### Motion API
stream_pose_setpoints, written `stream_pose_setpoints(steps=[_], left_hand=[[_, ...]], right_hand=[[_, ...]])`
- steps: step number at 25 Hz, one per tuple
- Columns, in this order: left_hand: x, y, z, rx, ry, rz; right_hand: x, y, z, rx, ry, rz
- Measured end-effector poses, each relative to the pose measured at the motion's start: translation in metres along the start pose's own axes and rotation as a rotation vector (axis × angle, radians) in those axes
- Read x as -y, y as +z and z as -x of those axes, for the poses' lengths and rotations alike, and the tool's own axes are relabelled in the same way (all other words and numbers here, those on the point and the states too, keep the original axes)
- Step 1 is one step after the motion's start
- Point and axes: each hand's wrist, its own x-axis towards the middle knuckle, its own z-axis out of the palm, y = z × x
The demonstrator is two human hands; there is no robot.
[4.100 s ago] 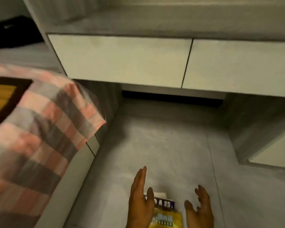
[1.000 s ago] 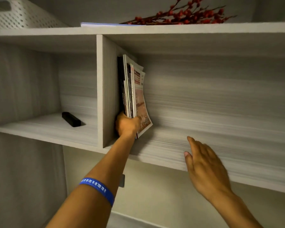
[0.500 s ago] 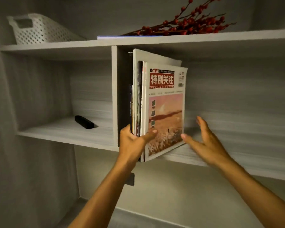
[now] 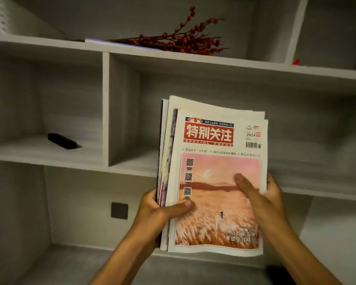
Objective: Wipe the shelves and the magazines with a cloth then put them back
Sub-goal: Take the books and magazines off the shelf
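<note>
A stack of magazines (image 4: 212, 175), thin, soft-covered and slightly bowed along the top edge, is held in the air in front of the shelves (image 4: 105, 108), clear of any board. The front cover is matte paper with a red title block, a barcode at the upper right and a pink and orange landscape picture filling its lower part (three small square codes run down the picture's left side). The stack stands nearly upright, its long axis vertical, the cover facing the camera and the spines on the left, where darker edges of the magazines behind fan out a little. The left hand (image 4: 154, 214) grips the spine side low down, thumb curled across the cover and the other fingers hidden behind. The right hand (image 4: 261, 198) holds the opposite edge, thumb lying flat on the picture and fingers wrapped around the back. The shelves are pale grey boards with a fine horizontal grain, square-cut and divided by an upright panel. In the left compartment lies a small black oblong object (image 4: 62, 140). On the board above rest red berry branches (image 4: 179, 40), thin and twiggy, over a flat sheet.
</note>
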Motion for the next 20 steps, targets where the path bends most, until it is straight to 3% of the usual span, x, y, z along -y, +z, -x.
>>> stream_pose_setpoints(steps=[10, 20], left_hand=[[0.08, 0.101, 0.23, -0.16, -0.297, 0.012], [0.103, 0.117, 0.385, -0.188, -0.545, 0.0]], right_hand=[[0.002, -0.14, 0.206, 0.045, 0.17, 0.142], [-0.013, -0.185, 0.35, 0.06, 0.429, 0.12]])
